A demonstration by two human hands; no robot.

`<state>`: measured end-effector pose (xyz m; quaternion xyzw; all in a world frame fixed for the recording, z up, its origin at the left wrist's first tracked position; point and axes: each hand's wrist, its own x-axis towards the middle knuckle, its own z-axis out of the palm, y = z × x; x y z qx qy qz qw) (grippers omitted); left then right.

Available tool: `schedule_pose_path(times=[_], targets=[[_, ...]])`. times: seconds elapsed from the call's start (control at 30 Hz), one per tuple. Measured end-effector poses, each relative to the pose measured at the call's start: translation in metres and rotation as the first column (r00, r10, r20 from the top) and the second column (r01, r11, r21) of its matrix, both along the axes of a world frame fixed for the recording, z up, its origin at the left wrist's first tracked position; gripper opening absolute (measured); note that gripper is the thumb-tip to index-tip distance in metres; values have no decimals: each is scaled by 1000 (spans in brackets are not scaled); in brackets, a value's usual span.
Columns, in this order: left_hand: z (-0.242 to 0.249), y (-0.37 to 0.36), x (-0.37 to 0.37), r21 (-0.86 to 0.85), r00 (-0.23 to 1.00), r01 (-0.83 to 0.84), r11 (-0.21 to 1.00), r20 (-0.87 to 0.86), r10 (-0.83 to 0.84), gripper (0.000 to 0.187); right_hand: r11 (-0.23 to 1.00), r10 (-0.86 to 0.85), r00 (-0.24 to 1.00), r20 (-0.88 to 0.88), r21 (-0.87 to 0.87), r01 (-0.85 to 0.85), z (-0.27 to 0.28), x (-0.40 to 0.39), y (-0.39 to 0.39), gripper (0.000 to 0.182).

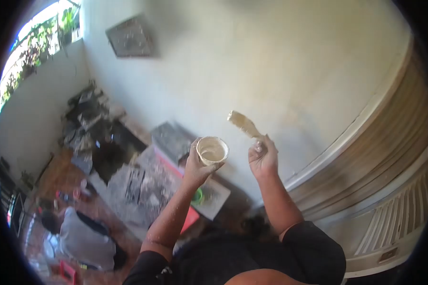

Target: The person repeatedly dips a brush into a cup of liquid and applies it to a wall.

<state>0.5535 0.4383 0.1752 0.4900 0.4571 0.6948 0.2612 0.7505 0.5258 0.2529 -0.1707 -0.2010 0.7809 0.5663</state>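
Observation:
My left hand [198,166] is wrapped round a small round cup [212,151], its open top facing the camera and pale cream material inside. To the right, my right hand [263,156] is closed on the handle of a flat brush [243,123], whose coated end points up and left. The brush stands in front of the pale wall [280,61], apart from the cup; whether it touches the wall is not clear. Pale smears mark both hands.
At the lower left a person [87,237] in a grey shirt bends low near the tiled floor. Rubble [142,190] and a grey board [214,199] lie below. A framed panel [131,37] hangs upper left; a curved slatted structure [366,166] stands right.

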Motion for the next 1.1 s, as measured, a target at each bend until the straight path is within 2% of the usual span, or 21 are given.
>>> schedule_pose_path(times=[0.07, 0.13, 0.17, 0.2, 0.23, 0.27, 0.3, 0.33, 0.4, 0.5, 0.57, 0.6, 0.63, 0.73, 0.8, 0.87, 0.97, 1.03, 1.1], targets=[[52, 4, -3, 80, 994, 32, 996, 102, -40, 94, 975, -164, 986, 19, 153, 159, 76, -8, 18, 15], [82, -4, -14, 80, 995, 30, 996, 93, -38, 91, 868, -334, 940, 64, 411, 280, 156, -10, 36, 17], [89, -5, -19, 78, 995, 28, 997, 96, -36, 90, 699, -487, 866, 112, 645, 310, 195, -8, 51, 20], [88, -3, -21, 65, 999, -5, 998, 47, 2, 88, 509, -664, 736, 130, 800, 318, 237, -7, 58, 20], [79, -8, -23, 53, 999, -45, 998, 0, 45, 87, 263, -759, 649, 50, 936, 235, 273, -5, 87, 19], [67, -13, -24, 43, 995, -92, 995, -46, 94, 86, -195, -897, 385, -216, 976, 92, 308, -6, 105, 16], [48, -13, -20, 61, 995, -93, 994, -40, 95, 84, -556, -831, 159, -534, 812, -176, 337, -11, 114, 16], [35, -18, -13, 17, 983, -148, 989, -103, 149, 84, -585, -800, 88, -594, 739, -335, 355, -20, 115, 16], [13, -29, 7, -65, 941, -261, 963, -242, 238, 84, -552, -694, -24, -720, 552, -625, 375, -40, 114, 18], [-20, -43, 27, -54, 936, -260, 964, -259, 238, 86, -143, -804, -115, -583, 379, -914, 352, -67, 144, 18], [-29, -56, 30, -97, 942, -260, 961, -246, 230, 85, -110, -827, 55, -560, 65, -992, 307, -83, 184, 16], [-33, -62, 33, -118, 945, -260, 958, -234, 227, 85, -124, -869, 105, -484, 8, -992, 275, -89, 190, 18], [-39, -66, 33, -155, 956, -246, 957, -199, 214, 86, -85, -890, 84, -448, -17, -996, 239, -94, 196, 20], [-50, -69, 26, -166, 974, -206, 964, -134, 185, 87, -237, -919, 264, -293, -124, -963, 152, -93, 202, 18], [-52, -73, 24, -157, 964, -246, 957, -139, 225, 86, -251, -946, 289, -144, -236, -939, 109, -93, 201, 14], [-59, -70, 23, -128, 964, -260, 957, -100, 248, 86, -145, -989, 150, 12, -333, -932, 112, -95, 158, 15], [-74, -63, 21, -154, 957, -277, 948, -137, 257, 88, -138, -988, 127, 82, -142, -980, 150, -97, 148, 18], [-75, -59, 24, -151, 961, -270, 951, -99, 257, 90, 30, -965, -32, 259, -11, -999, 215, -98, 162, 20], [-71, -55, 24, -138, 959, -276, 951, -114, 261, 92, 140, -942, -77, 328, 173, -975, 289, -92, 193, 20]])
